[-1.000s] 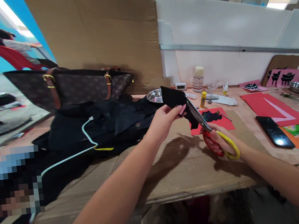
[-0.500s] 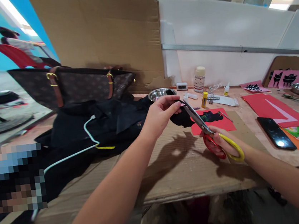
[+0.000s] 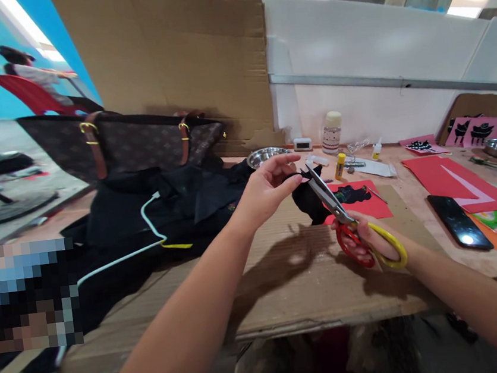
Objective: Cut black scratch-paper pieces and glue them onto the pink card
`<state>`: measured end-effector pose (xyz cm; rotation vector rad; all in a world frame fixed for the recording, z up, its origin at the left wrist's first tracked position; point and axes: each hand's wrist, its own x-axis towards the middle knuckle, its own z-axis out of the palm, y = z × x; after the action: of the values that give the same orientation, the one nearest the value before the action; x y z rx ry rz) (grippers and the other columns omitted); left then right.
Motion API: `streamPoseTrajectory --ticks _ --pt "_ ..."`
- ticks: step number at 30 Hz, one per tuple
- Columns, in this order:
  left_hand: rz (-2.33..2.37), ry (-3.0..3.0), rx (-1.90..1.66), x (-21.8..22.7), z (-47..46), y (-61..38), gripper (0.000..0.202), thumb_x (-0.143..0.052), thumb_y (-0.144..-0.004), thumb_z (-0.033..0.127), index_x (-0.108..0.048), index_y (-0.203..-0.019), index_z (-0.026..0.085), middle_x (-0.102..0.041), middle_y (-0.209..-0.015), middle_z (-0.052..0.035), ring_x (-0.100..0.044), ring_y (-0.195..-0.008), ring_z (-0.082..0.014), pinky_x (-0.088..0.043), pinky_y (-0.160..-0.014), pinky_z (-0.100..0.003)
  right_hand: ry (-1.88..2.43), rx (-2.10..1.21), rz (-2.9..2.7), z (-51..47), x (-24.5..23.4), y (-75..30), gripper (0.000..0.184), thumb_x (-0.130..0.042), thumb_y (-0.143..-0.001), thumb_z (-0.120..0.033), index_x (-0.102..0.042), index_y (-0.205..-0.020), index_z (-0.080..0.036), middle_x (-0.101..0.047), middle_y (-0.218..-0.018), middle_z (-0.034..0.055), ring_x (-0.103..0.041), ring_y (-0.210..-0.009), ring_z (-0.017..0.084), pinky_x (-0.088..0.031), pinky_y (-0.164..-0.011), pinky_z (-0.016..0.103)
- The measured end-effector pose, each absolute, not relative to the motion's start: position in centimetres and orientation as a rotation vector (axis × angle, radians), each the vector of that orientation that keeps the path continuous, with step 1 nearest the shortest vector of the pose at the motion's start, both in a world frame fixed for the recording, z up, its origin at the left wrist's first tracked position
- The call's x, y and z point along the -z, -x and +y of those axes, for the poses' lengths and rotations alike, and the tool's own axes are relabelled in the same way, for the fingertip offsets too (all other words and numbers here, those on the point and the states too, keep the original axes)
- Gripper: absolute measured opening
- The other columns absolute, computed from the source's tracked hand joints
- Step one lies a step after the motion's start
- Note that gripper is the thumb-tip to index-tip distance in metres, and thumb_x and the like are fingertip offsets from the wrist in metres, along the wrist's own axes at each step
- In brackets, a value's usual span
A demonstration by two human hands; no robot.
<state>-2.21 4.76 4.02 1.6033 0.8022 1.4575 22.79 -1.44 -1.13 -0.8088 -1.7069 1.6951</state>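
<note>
Between the thumb and fingers of my left hand (image 3: pixel 271 187) is a piece of black paper (image 3: pixel 311 202) with a wavy cut edge, held up over the cardboard. My right hand (image 3: pixel 362 242) is closed around the red and yellow handles of a pair of scissors (image 3: pixel 328 197). The blades point up and away, parted slightly at the paper's edge close to my left fingertips. Behind the scissors, a black cut-out (image 3: pixel 351 193) lies on a red paper sheet (image 3: pixel 379 210).
A cardboard sheet (image 3: pixel 287 290) covers the near table. Dark clothing (image 3: pixel 186 193) and a handbag (image 3: pixel 144 138) lie left. Beyond are a metal bowl (image 3: pixel 267 157), glue stick (image 3: pixel 340 166) and jar (image 3: pixel 331 132). A phone (image 3: pixel 459 222) rests right. A person (image 3: pixel 38 75) sits far left.
The black paper has turned in my left hand, so more of its face and curvy edge shows. The scissor blades have shifted slightly and stand a little farther apart.
</note>
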Motion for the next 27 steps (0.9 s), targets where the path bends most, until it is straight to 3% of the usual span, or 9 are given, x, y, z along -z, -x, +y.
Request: streamPoseTrajectory --ticks 6,12,27 --pt "0.770 -1.623 -1.414 -4.23 4.72 2.70 0.040 -0.087 -0.071 0.030 -0.067 -0.104 0.021 -0.075 -0.095 -0.0016 -0.071 -0.088 -0.0169 -0.057 -0.085 -0.030 0.757 -1.597 -1.822 -1.62 0.83 -22.80 0.072 -0.051 -0.084 -0.089 -0.051 -0.109 -0.021 -0.040 -0.070 -0.0063 -0.029 -0.050 0.008 -0.029 -0.041 0.022" --pt "0.740 -1.626 -1.372 -4.18 4.84 2.80 0.041 -0.089 -0.069 0.029 -0.067 -0.103 0.021 -0.073 -0.094 -0.0002 -0.071 -0.085 -0.0155 -0.058 -0.084 -0.028 0.773 -1.606 -1.807 -1.55 1.30 -23.07 0.068 -0.048 -0.090 -0.084 -0.051 -0.112 -0.020 -0.040 -0.070 -0.0068 -0.029 -0.050 0.007 -0.029 -0.041 0.020" --pt "0.696 -1.590 -1.319 -4.12 5.13 3.15 0.040 -0.090 -0.068 0.027 -0.068 -0.100 0.021 -0.072 -0.087 0.0016 -0.071 -0.080 -0.0146 -0.059 -0.081 -0.029 0.758 -1.693 -1.702 -2.02 1.23 -23.01 0.068 -0.057 -0.088 -0.081 -0.054 -0.115 -0.018 -0.038 -0.067 -0.0088 -0.025 -0.046 0.005 -0.026 -0.035 0.017"
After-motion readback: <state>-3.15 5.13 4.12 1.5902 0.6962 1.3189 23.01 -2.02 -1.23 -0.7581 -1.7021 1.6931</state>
